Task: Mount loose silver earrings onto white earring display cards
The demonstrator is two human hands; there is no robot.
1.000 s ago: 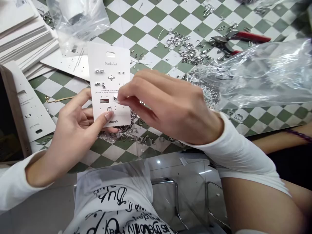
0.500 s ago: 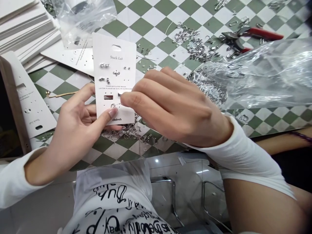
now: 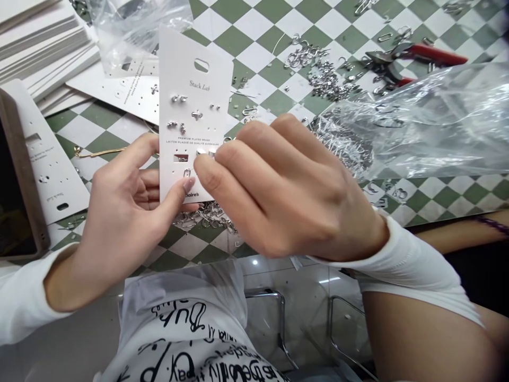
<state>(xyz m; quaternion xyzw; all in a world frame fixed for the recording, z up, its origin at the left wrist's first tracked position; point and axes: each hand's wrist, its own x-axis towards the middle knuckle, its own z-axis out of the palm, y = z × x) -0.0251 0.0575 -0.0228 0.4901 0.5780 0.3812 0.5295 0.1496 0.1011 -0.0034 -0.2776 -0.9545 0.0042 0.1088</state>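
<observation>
My left hand [image 3: 123, 207] grips the lower left edge of a white earring card [image 3: 193, 95], thumb pressed on its front near the bottom. Several small silver studs are fixed on the card, which stands upright over the checkered table. My right hand [image 3: 286, 185] is closed in a pinch at the card's lower right, its fingertips pressing a small silver earring [image 3: 203, 152] against the card. A loose heap of silver earrings [image 3: 207, 217] lies on the table just beneath both hands.
Stacks of blank white cards [image 3: 43, 48] lie at the far left, with loose cards [image 3: 47, 159] nearer. A clear plastic bag [image 3: 421, 122] of metal parts sits at right. Red-handled pliers [image 3: 413, 55] and scattered silver pieces [image 3: 322, 74] lie at the back.
The card has risen and come closer to the camera. My right hand has followed it, still pinching at the card's lower right.
</observation>
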